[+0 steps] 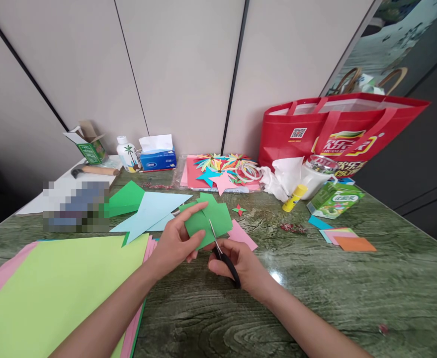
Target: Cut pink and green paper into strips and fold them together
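Observation:
My left hand [177, 238] pinches a green sheet of paper [218, 219] between thumb and fingers, above the middle of the table. In my right hand [236, 261] are black-handled scissors [225, 263], with my fingers around the handles. The blade lies against the green paper from below and right; its other blade is hidden. Behind the paper, a pink paper piece [242, 235] lies on the table. To the left of my left hand lie light blue paper pieces [151, 209] and a folded green sheet [124, 199].
A stack of coloured paper [65, 283] covers the front left. Farther back stand a white bottle [128, 155], a tissue pack [157, 158] and a red bag [281, 134]. To the right are a glue stick [295, 198], a green carton [332, 201] and small coloured papers [356, 243].

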`<state>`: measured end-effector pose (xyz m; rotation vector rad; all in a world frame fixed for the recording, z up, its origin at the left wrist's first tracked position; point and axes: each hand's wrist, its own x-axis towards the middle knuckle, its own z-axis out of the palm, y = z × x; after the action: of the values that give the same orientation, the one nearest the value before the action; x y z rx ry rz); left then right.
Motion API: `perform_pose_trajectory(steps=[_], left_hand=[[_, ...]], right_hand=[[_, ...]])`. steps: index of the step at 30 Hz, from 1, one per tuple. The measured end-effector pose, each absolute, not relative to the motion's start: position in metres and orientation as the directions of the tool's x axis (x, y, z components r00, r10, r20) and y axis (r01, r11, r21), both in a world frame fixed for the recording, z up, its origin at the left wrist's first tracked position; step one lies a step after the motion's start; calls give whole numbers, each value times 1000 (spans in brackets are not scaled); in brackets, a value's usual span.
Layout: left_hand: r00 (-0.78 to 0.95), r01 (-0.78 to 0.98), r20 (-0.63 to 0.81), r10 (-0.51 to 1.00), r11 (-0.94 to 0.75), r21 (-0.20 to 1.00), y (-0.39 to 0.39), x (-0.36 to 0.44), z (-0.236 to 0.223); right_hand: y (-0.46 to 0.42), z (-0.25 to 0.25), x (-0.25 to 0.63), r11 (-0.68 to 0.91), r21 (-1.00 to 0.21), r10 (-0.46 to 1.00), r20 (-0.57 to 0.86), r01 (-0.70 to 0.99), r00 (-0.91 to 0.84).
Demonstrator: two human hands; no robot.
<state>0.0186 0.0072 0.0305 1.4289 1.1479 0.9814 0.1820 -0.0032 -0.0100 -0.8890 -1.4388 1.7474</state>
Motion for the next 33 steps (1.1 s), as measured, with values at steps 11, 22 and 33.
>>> perform_pose_trajectory(steps=[11, 22, 33], left_hand=[[212, 138, -10, 977, -19, 990, 7, 18, 31], [213, 120, -8, 977, -18, 993, 7, 18, 31], [216, 105, -1, 976, -22, 994, 7, 18, 31]], right_hand=[[-5, -10, 181, -170, -978, 856, -88, -118, -509], [-5, -12, 180, -161, -983, 873, -98, -92, -478], [-5, -18, 181, -112, -992, 876, -75, -52, -476]])
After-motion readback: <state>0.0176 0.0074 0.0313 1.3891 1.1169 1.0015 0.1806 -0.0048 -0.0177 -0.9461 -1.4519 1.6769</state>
